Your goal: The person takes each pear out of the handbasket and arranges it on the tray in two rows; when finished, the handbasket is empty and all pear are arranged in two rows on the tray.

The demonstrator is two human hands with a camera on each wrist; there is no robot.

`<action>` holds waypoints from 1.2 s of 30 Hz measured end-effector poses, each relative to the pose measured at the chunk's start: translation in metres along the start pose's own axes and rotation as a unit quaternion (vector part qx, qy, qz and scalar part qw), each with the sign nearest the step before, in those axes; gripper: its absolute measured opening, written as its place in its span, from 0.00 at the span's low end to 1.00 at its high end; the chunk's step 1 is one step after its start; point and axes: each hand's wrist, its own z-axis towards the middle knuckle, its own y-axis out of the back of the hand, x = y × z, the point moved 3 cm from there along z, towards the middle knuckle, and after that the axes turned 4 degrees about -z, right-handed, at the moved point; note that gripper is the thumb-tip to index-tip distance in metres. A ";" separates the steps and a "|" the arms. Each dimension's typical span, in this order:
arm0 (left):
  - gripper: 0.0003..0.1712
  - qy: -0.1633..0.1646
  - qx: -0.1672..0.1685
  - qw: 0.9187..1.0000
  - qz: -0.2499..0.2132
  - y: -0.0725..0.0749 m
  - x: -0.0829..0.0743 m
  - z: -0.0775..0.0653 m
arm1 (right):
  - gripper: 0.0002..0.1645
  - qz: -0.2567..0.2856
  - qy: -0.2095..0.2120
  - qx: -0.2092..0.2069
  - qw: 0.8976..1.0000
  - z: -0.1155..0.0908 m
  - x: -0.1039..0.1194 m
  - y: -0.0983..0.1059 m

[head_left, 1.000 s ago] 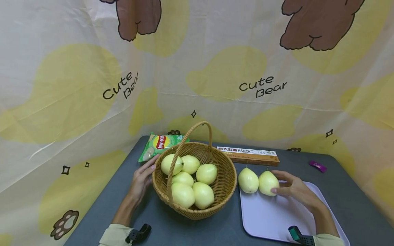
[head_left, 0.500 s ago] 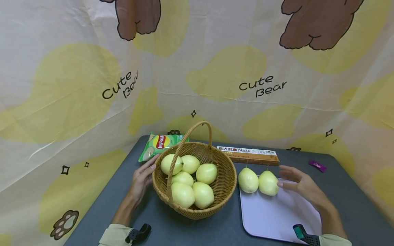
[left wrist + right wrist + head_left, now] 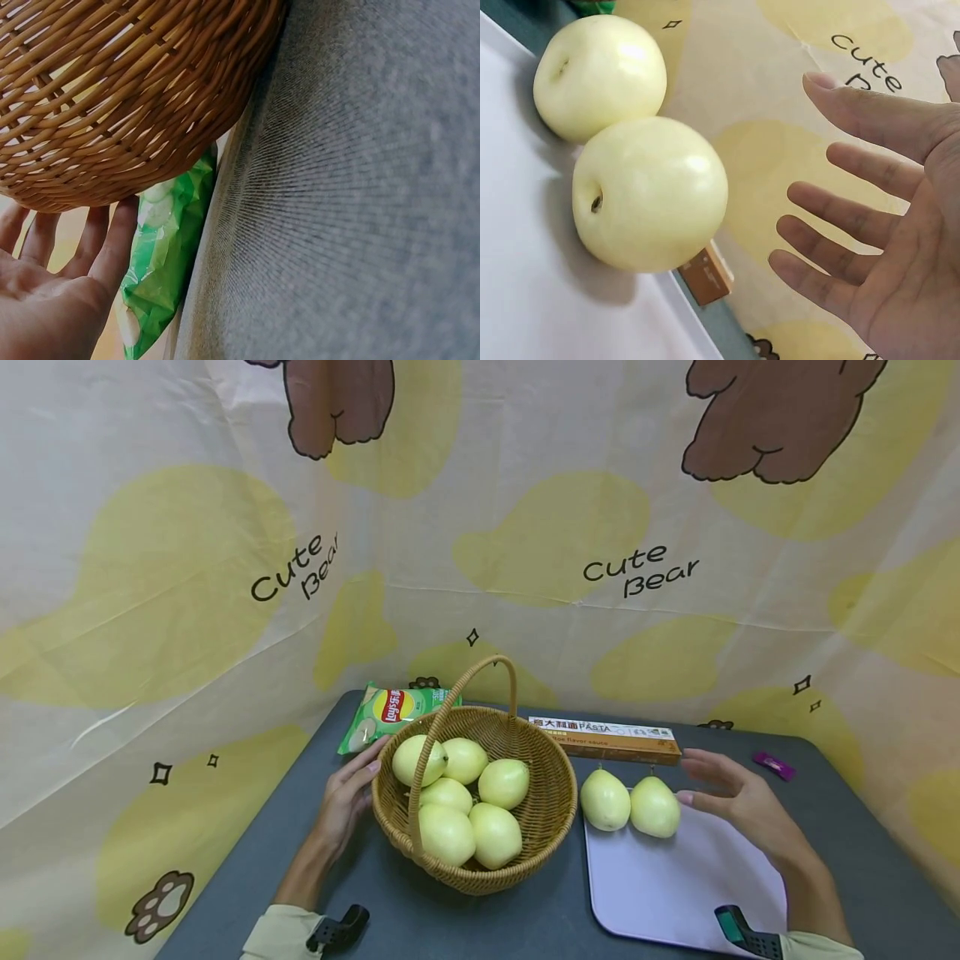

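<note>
Bear-print cloth (image 3: pixel 525 610) behind grey table (image 3: pixel 540 931). Two pears (image 3: pixel 656 807) side by side on tray (image 3: pixel 675 893), far left; right hand (image 3: pixel 742 797) just right, fingers apart, holding nothing: a nudge could roll them. Left hand (image 3: pixel 347 802), fingers extended, touches left side of basket (image 3: pixel 480 883); overpressing might tip it.

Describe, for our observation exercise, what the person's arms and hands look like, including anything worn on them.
The left hand and right hand are bare, with no gloves. Each arm has a pale, greenish-cream sleeve. At each cuff sits a black strapped-on device; the right one shows a green panel.
</note>
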 end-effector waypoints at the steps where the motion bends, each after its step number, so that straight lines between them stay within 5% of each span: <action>1: 0.31 0.001 -0.001 1.000 0.002 0.000 0.000 0.000 | 0.46 -0.001 0.003 -0.002 1.000 0.000 0.002 0.000; 22: 0.30 0.005 -0.007 1.000 0.010 0.001 0.002 0.001 | 0.38 0.047 0.069 -0.021 0.996 0.006 0.041 -0.024; 36: 0.31 0.011 -0.012 1.000 0.002 -0.001 0.000 0.000 | 0.30 0.077 0.117 0.007 0.990 0.027 0.058 -0.056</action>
